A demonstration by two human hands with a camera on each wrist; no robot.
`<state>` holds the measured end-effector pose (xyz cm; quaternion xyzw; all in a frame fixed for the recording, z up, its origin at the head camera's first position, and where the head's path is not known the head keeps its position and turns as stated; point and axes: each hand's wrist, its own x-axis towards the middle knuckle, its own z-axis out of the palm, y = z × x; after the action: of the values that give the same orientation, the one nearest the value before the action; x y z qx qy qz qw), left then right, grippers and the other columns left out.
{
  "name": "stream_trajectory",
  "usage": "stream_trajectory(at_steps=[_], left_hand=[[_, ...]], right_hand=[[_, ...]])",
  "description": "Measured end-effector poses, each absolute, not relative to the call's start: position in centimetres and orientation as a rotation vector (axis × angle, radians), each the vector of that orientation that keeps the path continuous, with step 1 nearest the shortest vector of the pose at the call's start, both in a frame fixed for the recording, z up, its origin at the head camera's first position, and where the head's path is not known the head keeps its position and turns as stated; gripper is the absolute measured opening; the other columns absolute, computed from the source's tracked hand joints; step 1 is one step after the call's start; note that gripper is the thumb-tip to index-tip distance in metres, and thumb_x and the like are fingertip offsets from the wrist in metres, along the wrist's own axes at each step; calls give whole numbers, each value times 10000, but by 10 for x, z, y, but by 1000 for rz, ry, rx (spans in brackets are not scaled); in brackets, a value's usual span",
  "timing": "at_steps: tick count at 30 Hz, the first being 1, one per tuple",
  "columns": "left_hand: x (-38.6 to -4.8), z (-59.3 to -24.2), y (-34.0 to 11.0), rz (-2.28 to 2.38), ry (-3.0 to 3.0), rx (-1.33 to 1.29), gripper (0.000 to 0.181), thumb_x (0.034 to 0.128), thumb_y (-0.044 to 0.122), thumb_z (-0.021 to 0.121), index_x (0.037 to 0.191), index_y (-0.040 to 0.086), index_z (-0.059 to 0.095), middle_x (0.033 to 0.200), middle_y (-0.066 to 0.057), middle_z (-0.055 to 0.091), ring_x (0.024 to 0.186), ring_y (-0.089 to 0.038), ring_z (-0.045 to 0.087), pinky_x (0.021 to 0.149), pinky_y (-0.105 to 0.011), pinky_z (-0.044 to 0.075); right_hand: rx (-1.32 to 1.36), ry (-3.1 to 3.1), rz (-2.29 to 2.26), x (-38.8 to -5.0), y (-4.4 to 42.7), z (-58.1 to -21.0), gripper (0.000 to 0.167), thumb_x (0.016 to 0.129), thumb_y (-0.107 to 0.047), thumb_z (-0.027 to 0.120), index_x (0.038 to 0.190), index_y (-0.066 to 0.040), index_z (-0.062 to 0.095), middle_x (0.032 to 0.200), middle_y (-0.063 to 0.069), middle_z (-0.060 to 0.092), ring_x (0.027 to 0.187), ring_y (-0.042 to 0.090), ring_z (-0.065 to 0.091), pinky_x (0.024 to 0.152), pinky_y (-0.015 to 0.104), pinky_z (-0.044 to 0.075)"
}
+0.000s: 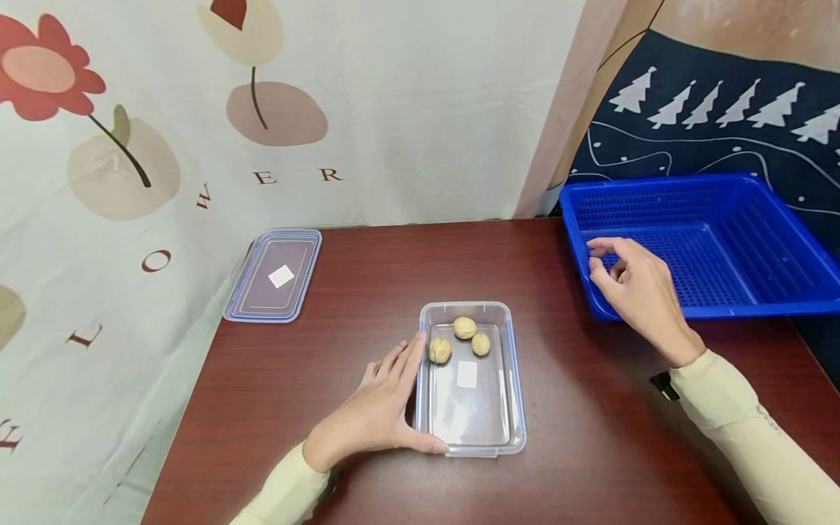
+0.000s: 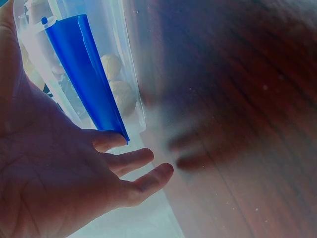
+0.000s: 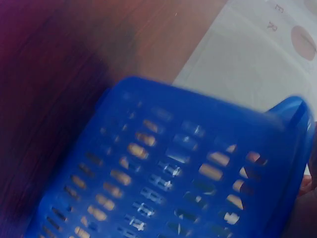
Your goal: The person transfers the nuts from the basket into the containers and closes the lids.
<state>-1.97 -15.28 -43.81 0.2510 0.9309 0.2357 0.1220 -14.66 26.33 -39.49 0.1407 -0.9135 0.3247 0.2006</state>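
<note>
A clear plastic box (image 1: 467,430) with blue side edges stands on the table, a white square label on its floor. Three walnuts, among them a front-left walnut (image 1: 440,351), lie towards its far end. My left hand (image 1: 374,415) rests along the box's left side, its fingers fairly straight and its thumb at the near-left corner. In the left wrist view, the box's blue side strip (image 2: 86,69) is beside the fingers. My right hand (image 1: 639,288) hovers over the left rim of a blue perforated basket (image 1: 761,310), fingers loosely bent, with nothing visible between fingertips and thumb.
A clear lid (image 1: 272,281) with a blue edge and a white label lies at the table's back left. Behind the brown table (image 1: 367,270) hangs a printed flower cloth (image 1: 420,109). A dark cloth with white trees (image 1: 695,109) is behind the basket.
</note>
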Motion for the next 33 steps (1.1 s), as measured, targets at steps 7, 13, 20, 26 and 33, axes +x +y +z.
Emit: stream_trajectory(at_steps=[7, 13, 20, 26, 33], left_hand=[[-21, -439, -153, 688, 2708, 721, 1572, 700, 804, 883, 1759, 106, -44, 1759, -232, 251, 1602, -475, 238, 1171, -707, 291], [-20, -437, -152, 679, 2694, 699, 1587, 693, 814, 879, 1757, 120, -72, 1775, -211, 221, 1613, -461, 217, 1176, -721, 279], [-20, -436, -153, 686, 2701, 702, 1595, 687, 808, 887, 1756, 128, -83, 1776, -208, 217, 1617, -450, 212, 1173, -738, 273], [-20, -439, -152, 690, 2704, 709, 1589, 693, 805, 884, 1756, 126, -81, 1778, -206, 214, 1617, -440, 217, 1171, -735, 276], [-20, -439, -153, 690, 2715, 727, 1586, 694, 805, 880, 1755, 103, -68, 1762, -227, 244, 1606, -456, 239, 1174, -717, 282]], right_hand=[[302, -2649, 899, -155, 276, -393, 306, 1038, -212, 746, 1308, -70, 763, 1060, 107, 690, 730, 167, 519, 609, 238, 346], [295, -2688, 890, -157, 281, -392, 334, 1036, -236, 754, 1317, -56, 755, 1012, 108, 667, 726, 187, 528, 586, 255, 354], [311, -2788, 849, -163, 287, -388, 340, 1046, -234, 741, 1307, -17, 734, 968, 138, 657, 762, 266, 563, 596, 346, 384], [335, -2870, 829, -169, 290, -386, 347, 1047, -256, 731, 1301, -19, 735, 1001, 154, 701, 800, 288, 604, 665, 429, 433], [328, -3000, 824, -173, 298, -387, 370, 1067, -249, 715, 1346, -5, 709, 1161, 231, 701, 902, 344, 589, 721, 475, 441]])
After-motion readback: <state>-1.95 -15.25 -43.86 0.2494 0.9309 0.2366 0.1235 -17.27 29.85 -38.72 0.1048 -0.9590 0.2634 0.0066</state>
